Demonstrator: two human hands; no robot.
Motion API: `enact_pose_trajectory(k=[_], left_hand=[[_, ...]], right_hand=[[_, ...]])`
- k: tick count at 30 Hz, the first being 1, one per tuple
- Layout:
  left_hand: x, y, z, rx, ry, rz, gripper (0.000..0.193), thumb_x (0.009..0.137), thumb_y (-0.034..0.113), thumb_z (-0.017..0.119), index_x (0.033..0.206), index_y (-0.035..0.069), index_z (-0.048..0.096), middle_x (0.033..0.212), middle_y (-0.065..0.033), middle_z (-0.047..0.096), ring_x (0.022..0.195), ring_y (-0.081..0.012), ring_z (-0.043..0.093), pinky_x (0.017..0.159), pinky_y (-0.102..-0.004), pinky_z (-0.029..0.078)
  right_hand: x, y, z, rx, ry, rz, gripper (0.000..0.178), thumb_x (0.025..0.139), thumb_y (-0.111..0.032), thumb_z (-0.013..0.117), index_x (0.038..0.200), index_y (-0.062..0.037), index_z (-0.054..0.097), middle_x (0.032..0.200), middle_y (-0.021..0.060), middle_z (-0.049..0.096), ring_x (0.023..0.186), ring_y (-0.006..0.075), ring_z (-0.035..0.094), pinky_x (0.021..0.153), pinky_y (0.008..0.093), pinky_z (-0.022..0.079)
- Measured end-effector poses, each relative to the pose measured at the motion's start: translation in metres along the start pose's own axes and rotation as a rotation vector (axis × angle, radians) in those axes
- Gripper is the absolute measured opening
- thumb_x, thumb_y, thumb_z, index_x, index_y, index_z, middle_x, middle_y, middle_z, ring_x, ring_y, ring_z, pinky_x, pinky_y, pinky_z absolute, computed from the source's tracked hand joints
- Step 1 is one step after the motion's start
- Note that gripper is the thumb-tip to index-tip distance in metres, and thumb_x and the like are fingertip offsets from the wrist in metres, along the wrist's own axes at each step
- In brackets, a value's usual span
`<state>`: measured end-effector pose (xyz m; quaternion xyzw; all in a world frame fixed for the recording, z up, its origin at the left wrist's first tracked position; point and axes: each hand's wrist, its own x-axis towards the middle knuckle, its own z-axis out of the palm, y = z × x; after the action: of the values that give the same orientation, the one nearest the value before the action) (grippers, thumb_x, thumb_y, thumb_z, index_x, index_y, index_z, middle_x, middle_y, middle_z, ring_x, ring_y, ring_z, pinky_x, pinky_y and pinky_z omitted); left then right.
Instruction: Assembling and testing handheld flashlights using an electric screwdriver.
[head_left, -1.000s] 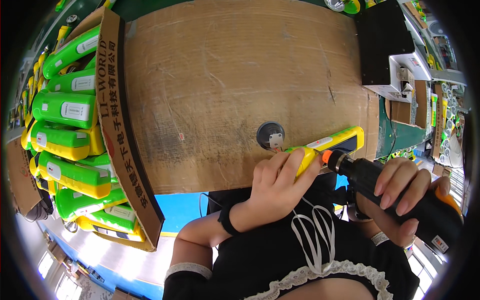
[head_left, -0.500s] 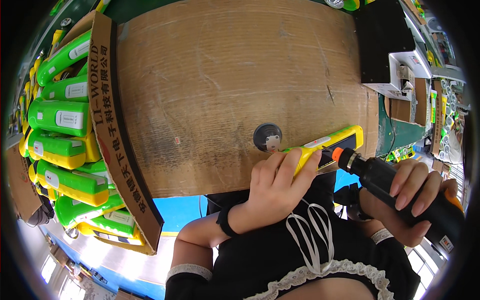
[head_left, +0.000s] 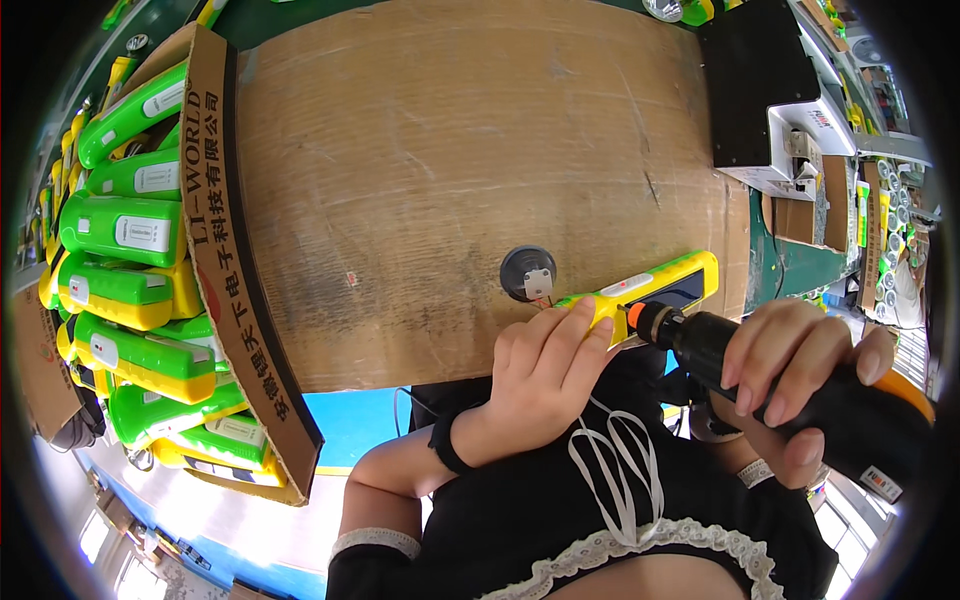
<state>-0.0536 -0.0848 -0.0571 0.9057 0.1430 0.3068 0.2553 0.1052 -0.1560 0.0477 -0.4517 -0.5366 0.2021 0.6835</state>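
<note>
My left hand (head_left: 545, 365) is closed round the near end of a yellow and green flashlight (head_left: 693, 275), which lies on its side at the front edge of the cardboard. A dark panel shows on the flashlight's side. A round black lamp head (head_left: 527, 273) with a pale plate sits by that same end, seemingly joined by short wires. In my right hand (head_left: 790, 375) is a black electric screwdriver (head_left: 705, 345) with an orange collar. Its tip meets the flashlight's yellow side, just right of my left fingers. The exact contact point is too small to make out.
At left stands a cardboard box (head_left: 215, 200) full of green and yellow flashlights (head_left: 125, 230). A black and white machine (head_left: 765, 95) occupies the back right, beside a small open carton (head_left: 825, 210). Scratched cardboard (head_left: 450, 130) covers the green table.
The screwdriver has moved left, and its tip has come from beside the flashlight onto its yellow side. My left hand still holds the flashlight, shifted slightly left.
</note>
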Motion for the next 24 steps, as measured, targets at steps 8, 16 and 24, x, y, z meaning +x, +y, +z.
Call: enact_pose_trajectory(k=[8, 16, 24], left_hand=[[0.001, 0.001, 0.003, 0.001, 0.062, 0.003, 0.044, 0.058, 0.017, 0.082, 0.095, 0.004, 0.063, 0.107, -0.0108, 0.06, 0.088, -0.0237, 0.055, 0.073, -0.0314, 0.045], [0.006, 0.003, 0.005, 0.002, 0.066, 0.005, 0.044, 0.059, 0.018, 0.082, 0.097, 0.005, 0.062, 0.107, -0.0092, 0.061, 0.089, -0.0231, 0.057, 0.075, -0.0328, 0.044], [0.005, 0.003, -0.006, 0.043, -0.049, -0.022, 0.048, 0.063, 0.017, 0.08, 0.104, 0.006, 0.058, 0.112, -0.0107, 0.058, 0.097, -0.0274, 0.055, 0.082, -0.0378, 0.042]], right_hand=[[0.011, 0.004, -0.001, 0.025, -0.1, 0.028, 0.045, 0.077, -0.019, 0.069, 0.108, -0.0129, 0.038, 0.07, 0.0, 0.056, 0.051, 0.0116, 0.056, 0.046, 0.0241, 0.048], [0.011, -0.011, -0.005, 0.033, -0.095, 0.166, 0.049, 0.074, -0.005, 0.067, 0.11, -0.0145, 0.036, 0.075, 0.0058, 0.059, 0.059, 0.0222, 0.06, 0.057, 0.0362, 0.052], [0.0, -0.039, -0.041, -0.029, 0.412, -0.351, 0.066, 0.082, -0.019, 0.055, 0.137, -0.0008, 0.024, 0.073, 0.0005, 0.048, 0.054, 0.0129, 0.048, 0.05, 0.0273, 0.043]])
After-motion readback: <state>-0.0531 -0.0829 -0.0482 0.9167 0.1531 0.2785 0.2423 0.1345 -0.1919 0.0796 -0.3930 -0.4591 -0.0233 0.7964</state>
